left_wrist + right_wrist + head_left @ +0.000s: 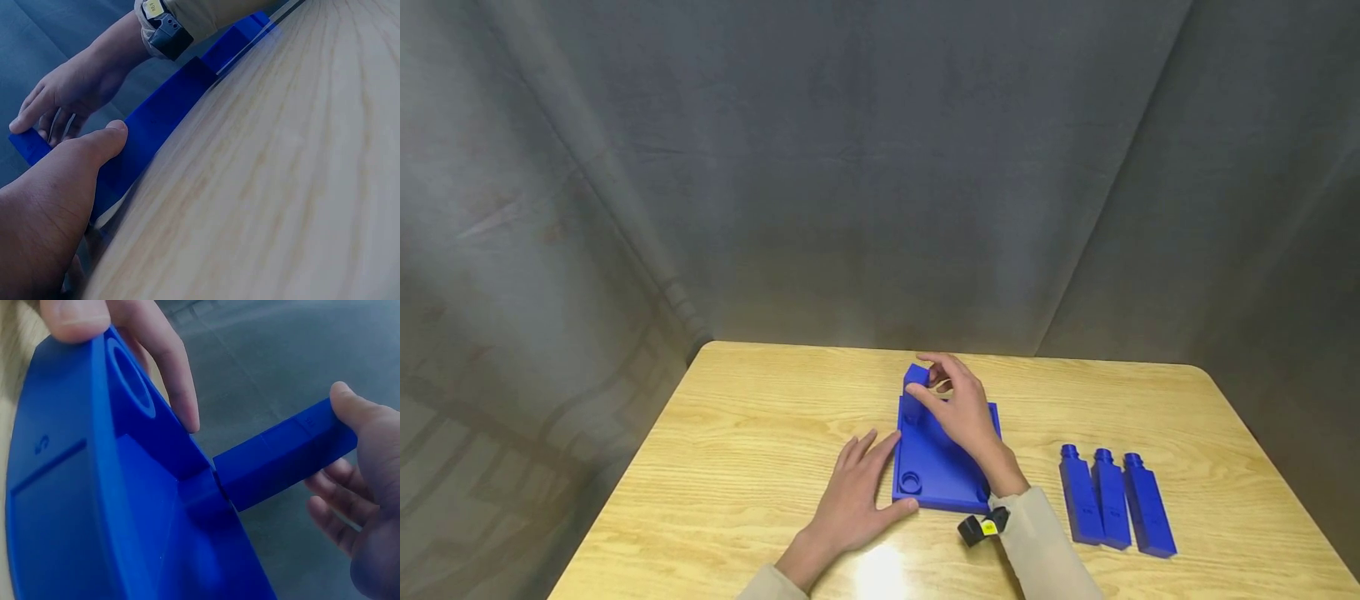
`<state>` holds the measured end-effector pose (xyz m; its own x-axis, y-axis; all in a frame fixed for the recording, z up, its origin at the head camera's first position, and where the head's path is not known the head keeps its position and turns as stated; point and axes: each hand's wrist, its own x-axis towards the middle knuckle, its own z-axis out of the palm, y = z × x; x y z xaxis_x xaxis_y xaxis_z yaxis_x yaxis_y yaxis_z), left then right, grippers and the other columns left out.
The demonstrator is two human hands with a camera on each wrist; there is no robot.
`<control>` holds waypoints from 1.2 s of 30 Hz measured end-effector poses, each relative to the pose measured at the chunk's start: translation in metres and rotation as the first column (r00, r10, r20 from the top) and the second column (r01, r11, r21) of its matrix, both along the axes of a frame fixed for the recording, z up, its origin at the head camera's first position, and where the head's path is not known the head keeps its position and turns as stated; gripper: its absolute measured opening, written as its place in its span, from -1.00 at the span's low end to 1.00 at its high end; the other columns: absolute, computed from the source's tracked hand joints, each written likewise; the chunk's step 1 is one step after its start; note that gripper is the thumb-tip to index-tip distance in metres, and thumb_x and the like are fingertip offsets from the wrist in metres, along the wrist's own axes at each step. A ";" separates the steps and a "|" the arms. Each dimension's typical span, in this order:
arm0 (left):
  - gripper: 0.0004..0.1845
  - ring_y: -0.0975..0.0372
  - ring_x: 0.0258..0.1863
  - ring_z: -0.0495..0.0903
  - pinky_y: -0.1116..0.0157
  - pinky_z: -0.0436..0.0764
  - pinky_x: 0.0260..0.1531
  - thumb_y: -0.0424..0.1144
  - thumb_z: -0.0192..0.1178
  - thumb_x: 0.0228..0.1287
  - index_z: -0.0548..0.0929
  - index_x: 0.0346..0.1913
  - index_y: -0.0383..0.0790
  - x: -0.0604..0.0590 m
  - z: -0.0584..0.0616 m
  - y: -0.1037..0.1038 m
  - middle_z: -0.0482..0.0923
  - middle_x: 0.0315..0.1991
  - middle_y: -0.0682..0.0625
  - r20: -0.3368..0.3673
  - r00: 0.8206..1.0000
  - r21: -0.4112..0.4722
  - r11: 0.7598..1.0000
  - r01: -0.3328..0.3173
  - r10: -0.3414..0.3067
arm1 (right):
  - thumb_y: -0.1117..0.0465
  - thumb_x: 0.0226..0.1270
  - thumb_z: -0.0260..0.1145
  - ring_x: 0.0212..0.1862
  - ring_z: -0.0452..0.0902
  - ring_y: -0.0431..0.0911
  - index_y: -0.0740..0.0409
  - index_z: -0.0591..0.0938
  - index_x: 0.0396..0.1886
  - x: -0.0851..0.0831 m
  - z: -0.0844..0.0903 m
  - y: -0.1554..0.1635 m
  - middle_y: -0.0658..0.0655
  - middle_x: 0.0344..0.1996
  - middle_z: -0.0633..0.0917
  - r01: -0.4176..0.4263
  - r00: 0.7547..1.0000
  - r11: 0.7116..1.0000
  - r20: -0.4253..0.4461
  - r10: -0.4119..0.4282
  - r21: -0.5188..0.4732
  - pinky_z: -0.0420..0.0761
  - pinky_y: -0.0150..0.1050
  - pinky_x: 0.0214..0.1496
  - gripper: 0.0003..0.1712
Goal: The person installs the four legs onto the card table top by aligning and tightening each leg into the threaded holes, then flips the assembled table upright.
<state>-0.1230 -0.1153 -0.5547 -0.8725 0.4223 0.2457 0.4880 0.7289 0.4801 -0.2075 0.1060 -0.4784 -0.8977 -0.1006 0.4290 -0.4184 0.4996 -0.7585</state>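
Observation:
A blue toy tabletop with raised rims lies underside up on the wooden table. One square blue table leg stands upright at its far left corner, its lower end at the corner socket; how deep it sits is hidden. My right hand pinches the upper part of this leg between thumb and fingers. At the near left corner my left hand rests against the tabletop, thumb on the front wall and straight fingers along the left side. A round socket shows in that corner, with nothing in it.
To the right lie three more blue legs side by side, threaded necks pointing away from me. A black wrist camera sits on my right wrist, close to the tabletop's front edge. Grey curtains hang behind the wooden table.

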 end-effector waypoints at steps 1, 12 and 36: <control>0.06 -0.10 0.70 0.26 -0.23 0.12 0.72 0.52 0.22 0.41 0.26 0.78 0.00 0.000 0.001 0.000 0.43 0.66 0.01 0.006 1.000 0.002 1.000 0.000 0.000 | 0.15 0.44 0.62 -0.05 0.67 -0.01 0.10 0.70 0.42 0.000 0.000 0.000 0.12 -0.15 0.69 -0.005 1.000 1.000 -0.005 0.005 0.013 0.84 0.06 0.04 -0.40; 0.06 -0.11 0.70 0.26 -0.24 0.11 0.72 0.51 0.22 0.42 0.28 0.77 -0.04 0.001 0.002 0.000 0.44 0.65 -0.01 0.013 1.000 0.008 1.000 0.003 -0.003 | 0.13 0.56 0.50 -0.02 0.69 0.05 0.00 0.74 0.44 0.003 0.001 0.004 0.12 -0.01 0.70 -0.055 0.998 0.998 -0.004 0.055 0.040 0.80 0.12 0.08 -0.50; 0.08 -0.14 0.71 0.25 -0.25 0.11 0.72 0.50 0.27 0.39 0.26 0.78 -0.01 0.001 0.007 0.000 0.42 0.67 -0.03 0.043 0.999 0.011 1.000 -0.009 0.009 | 0.09 0.48 0.59 0.02 0.71 0.05 0.17 0.70 0.17 0.002 0.001 -0.003 0.14 -0.05 0.75 0.062 0.998 0.998 0.007 -0.062 0.006 0.78 0.07 0.13 -0.58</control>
